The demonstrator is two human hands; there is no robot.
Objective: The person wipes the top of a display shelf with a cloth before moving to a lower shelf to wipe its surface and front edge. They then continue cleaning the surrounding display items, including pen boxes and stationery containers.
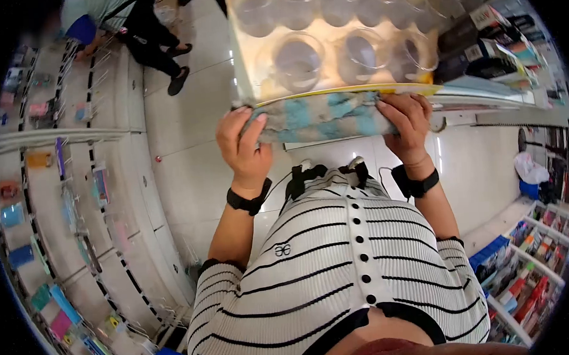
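A folded cloth (323,117) with blue and grey patches stretches between my two hands, along the front edge of a lit shelf (248,68). My left hand (245,144) grips its left end, fingers bent over the top. At the other end, my right hand (408,121) is closed on the cloth, thumb and fingers over it. Just behind the cloth, clear round containers (297,63) stand in rows on the shelf. What lies under the cloth is hidden.
Pegboard racks (76,205) with small hanging packets line the left side. Another person (155,40) stands at upper left in the aisle. Dark boxes (482,61) sit right of the containers. Bins of packaged goods (523,262) and a white bag (530,168) are at right.
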